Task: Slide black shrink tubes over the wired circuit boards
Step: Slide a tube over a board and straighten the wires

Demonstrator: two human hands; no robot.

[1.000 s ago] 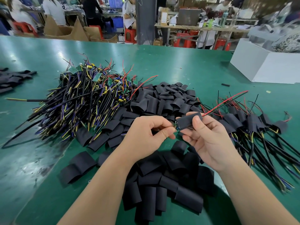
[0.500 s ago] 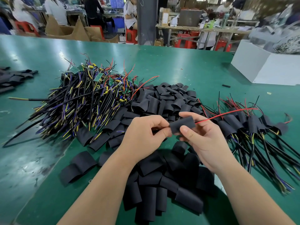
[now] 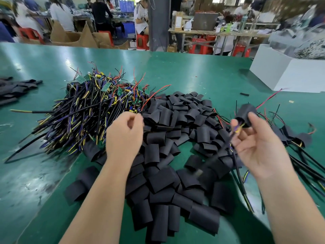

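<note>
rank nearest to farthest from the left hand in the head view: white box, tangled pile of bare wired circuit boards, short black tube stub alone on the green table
1. Tangled pile of bare wired circuit boards: beside the left hand, on its left.
2. Short black tube stub: off to the right.
3. White rectangular box: far right, beyond the stub.

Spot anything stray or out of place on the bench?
One small black tube piece lies alone on the green mat, apart from the tube pile, near the white box. A tan scrap lies beside it. Nothing else stands out.
</note>
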